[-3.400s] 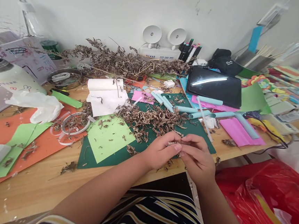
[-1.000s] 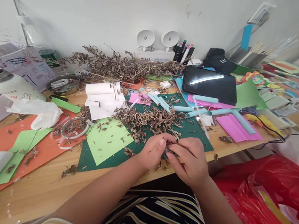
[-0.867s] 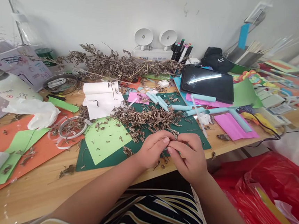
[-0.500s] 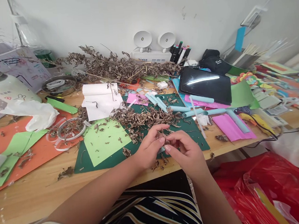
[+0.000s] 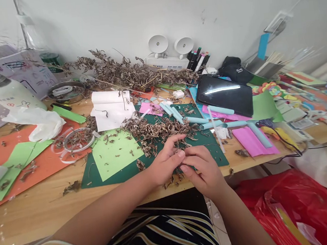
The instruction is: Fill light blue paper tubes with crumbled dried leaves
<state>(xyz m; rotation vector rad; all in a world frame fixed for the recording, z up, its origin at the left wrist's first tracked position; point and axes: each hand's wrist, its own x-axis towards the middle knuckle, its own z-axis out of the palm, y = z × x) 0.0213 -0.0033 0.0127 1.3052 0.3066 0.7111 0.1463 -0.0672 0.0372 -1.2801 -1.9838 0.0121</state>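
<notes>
Over the front edge of the green cutting mat, my two hands meet with their fingertips close together. My left hand is curled, its thumb toward my right hand, with brown dried leaf bits showing between thumb and forefinger. My right hand pinches at the same spot; its fingers mostly hide what lies between them. Just beyond is a pile of crumpled dried leaves. Light blue paper tubes lie behind and to the right. A light green paper sheet sprinkled with leaf crumbs lies left of my hands.
Dried branches run along the wall below a twin-lamp unit. A black tablet and pink paper are on the right. At left stand a white bottle and a tape roll. A red plastic bag sits below the table edge.
My fingers have shifted slightly, the left thumb now lying farther over toward the right fingertips. A pale bluish bit between my hands is no longer visible. The view has tilted a little.
</notes>
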